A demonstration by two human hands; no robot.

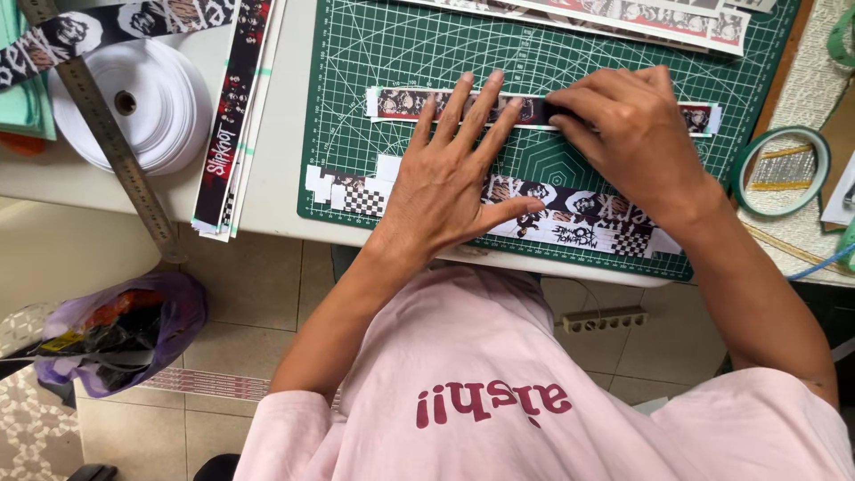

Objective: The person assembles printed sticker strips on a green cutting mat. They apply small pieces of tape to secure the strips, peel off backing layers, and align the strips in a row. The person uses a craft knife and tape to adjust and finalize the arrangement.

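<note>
While the left hand [450, 183] is lying flat with fingers spread wide on the printed strip [401, 104], the right hand [628, 134] is pinching the same strip further right. The strip is lying across the upper middle of the green cutting mat [356, 53], running left to right under both hands.

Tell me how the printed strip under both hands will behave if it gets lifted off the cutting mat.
The printed strip is long, narrow and lies dead flat, so it is probably thin, light and floppy, sagging if lifted by one end. The left hand spreads its fingers along it while the right hand presses it, which suggests it slides or curls easily on the green cutting mat.
</note>
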